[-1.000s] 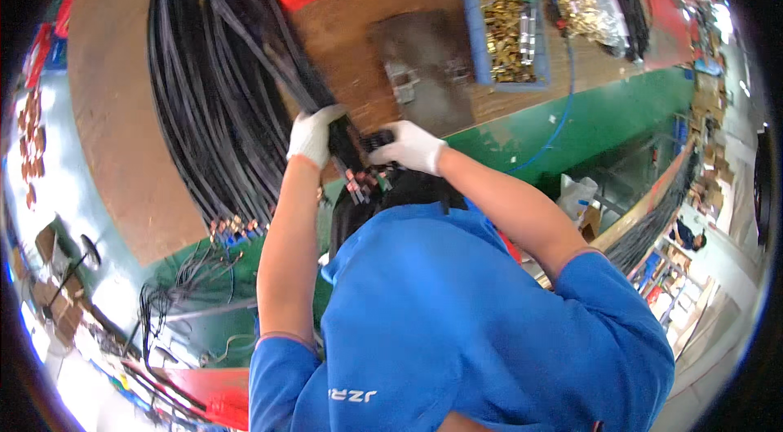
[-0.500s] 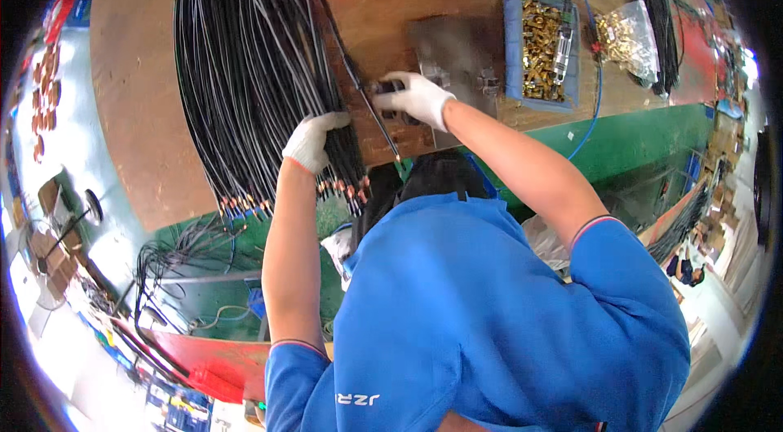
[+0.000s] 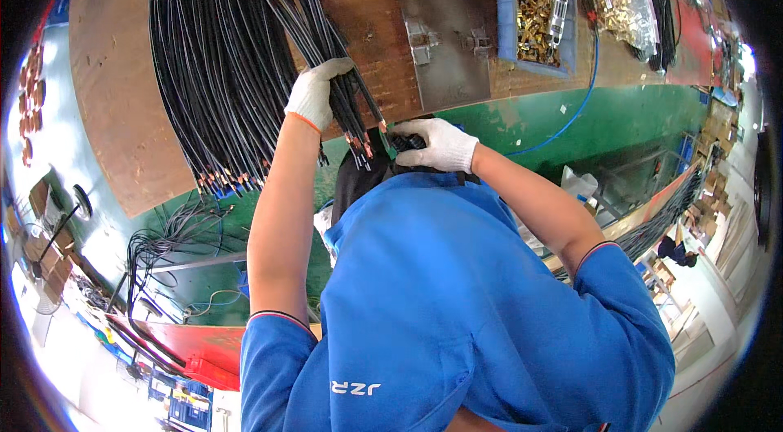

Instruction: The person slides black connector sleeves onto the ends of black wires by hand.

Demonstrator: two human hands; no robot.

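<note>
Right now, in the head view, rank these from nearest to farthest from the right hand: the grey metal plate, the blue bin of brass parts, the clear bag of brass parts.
Measured from the right hand:
1. Grey metal plate, on the bench straight beyond the hand.
2. Blue bin, past the plate's right edge.
3. Clear bag, farther right, near the bench end.

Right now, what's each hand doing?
Left hand: closed around a bunch of black cables.
Right hand: closed on a small dark tool at the cable ends.
</note>
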